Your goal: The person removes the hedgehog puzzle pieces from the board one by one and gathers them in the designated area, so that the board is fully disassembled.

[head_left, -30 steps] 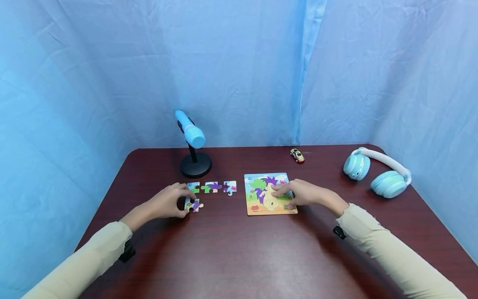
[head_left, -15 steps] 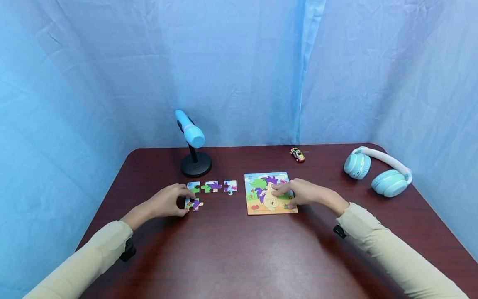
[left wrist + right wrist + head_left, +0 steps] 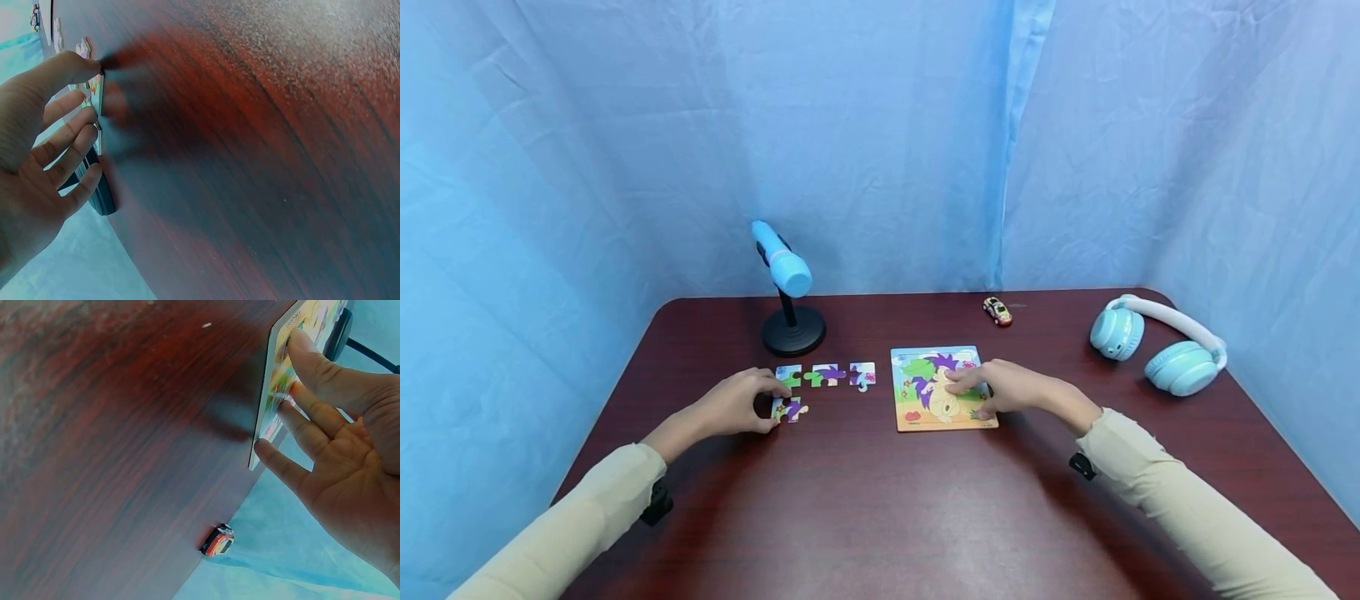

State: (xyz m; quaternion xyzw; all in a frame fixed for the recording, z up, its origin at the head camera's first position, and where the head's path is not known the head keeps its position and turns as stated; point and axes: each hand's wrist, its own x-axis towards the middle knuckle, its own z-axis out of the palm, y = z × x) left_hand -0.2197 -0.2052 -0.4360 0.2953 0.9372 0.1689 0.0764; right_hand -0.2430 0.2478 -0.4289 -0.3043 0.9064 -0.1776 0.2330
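My left hand (image 3: 733, 406) has its thumb and forefinger at two edges of a jigsaw piece (image 3: 792, 410) with a purple patch, pinching it flat on the table. The left wrist view shows the other fingers of that hand (image 3: 50, 125) spread loosely; they partly hide the pieces. On the puzzle board (image 3: 917, 419), which carries a purple-haired cartoon figure, my right hand (image 3: 1018, 388) rests its fingertips. Seen from the right wrist, the fingers of this hand (image 3: 344, 425) are mostly straight, touching the face of the board (image 3: 267, 394).
Above the pinched piece lie a green-and-blue piece (image 3: 787, 372), a purple-and-green piece (image 3: 826, 374) and a corner piece with a pink flower (image 3: 862, 373). Behind stand a blue microphone (image 3: 790, 271) on a stand, a toy car (image 3: 997, 311) and headphones (image 3: 1180, 367).
The piece under my left hand has shifted up very slightly, toward the row of pieces. My right hand has stayed on the board.
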